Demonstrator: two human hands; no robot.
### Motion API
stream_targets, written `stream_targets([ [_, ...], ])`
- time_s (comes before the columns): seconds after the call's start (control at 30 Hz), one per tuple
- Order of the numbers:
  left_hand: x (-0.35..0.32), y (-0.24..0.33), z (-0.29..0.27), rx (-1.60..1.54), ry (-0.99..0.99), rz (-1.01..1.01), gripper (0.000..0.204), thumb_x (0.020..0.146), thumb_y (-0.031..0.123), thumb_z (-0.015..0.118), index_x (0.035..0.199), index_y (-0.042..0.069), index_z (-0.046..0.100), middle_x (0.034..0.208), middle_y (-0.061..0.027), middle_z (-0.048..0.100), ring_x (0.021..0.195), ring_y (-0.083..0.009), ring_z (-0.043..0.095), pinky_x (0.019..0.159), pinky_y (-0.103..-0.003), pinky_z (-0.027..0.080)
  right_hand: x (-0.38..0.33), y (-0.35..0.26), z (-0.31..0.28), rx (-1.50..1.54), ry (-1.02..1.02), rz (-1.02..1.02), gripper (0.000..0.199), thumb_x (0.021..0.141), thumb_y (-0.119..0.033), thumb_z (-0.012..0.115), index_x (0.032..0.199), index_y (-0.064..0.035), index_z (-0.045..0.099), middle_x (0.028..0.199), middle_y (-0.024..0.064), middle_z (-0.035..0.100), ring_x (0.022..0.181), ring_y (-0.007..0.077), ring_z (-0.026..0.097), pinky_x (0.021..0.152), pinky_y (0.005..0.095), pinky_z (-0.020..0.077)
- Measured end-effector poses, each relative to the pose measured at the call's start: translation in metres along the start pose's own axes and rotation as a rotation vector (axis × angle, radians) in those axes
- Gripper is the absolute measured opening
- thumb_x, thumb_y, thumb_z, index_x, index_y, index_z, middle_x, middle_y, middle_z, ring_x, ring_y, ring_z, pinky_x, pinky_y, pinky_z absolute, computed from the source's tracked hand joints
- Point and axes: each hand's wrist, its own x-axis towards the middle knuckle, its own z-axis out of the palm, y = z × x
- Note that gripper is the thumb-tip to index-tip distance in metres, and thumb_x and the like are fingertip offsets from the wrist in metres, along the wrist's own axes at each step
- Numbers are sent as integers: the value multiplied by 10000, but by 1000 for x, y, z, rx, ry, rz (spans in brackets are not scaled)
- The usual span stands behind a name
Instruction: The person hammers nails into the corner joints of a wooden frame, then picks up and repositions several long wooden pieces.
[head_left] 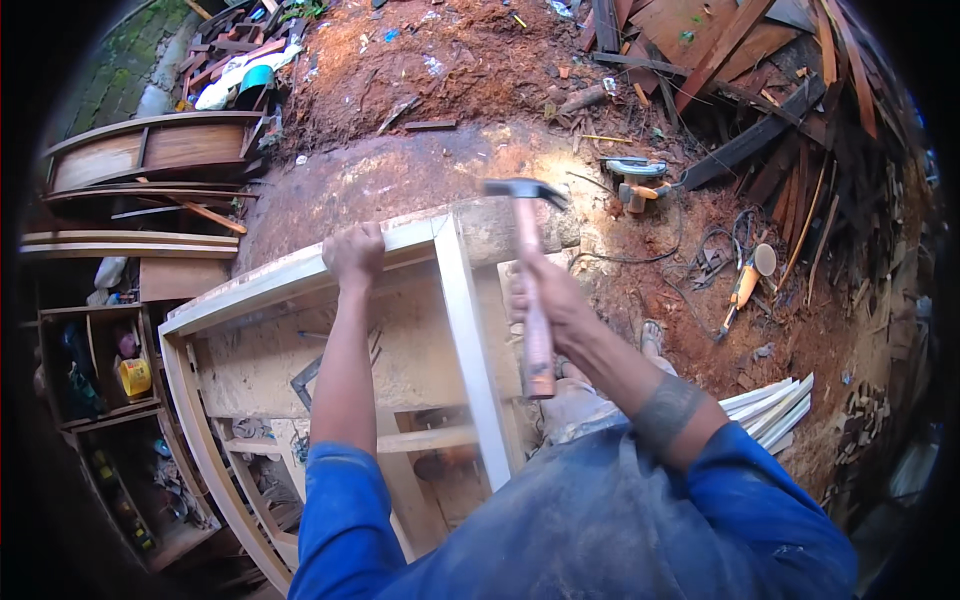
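A pale wooden frame (pixel 466 345) rests on a workbench (pixel 270 375), its far right corner close to the middle of the view. My left hand (pixel 354 254) is closed over the frame's far rail, a little left of that corner; whether anything small sits in the fingers is hidden. In my right hand (pixel 553 303) is a claw hammer (pixel 538 350), gripped around its wooden handle. The hammer's dark head is raised beyond the corner, apart from the wood. A dark carpenter's square (pixel 304 384) lies on the bench inside the frame, beside my left forearm.
Power tools lie on the dirt at right: a saw-like one (pixel 636 182) and a yellow one with a round pad (pixel 748 280), with cables around them. Scrap wood (pixel 760 140) is heaped at far right, pale strips (pixel 775 410) nearer. Wooden compartments (pixel 100 415) hold supplies at left.
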Motion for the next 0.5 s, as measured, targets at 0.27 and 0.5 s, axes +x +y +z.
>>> stream_targets([
  [0.27,-3,-2,14,23,-21,-33,491,921,329,439,687,41,761,763,-229,714,753,-406,711,781,-494,526,-31,28,11,135,276,-152,255,1080,-309,463,988,-71,457,752,0,459,559,112,467,504,306,492],
  [0.5,2,-9,6,41,-51,-55,500,920,336,440,693,23,757,770,-247,710,759,-422,706,805,-499,525,-24,-19,-27,125,364,-213,269,1079,-315,471,984,-64,442,763,17,474,570,125,469,504,308,489],
])
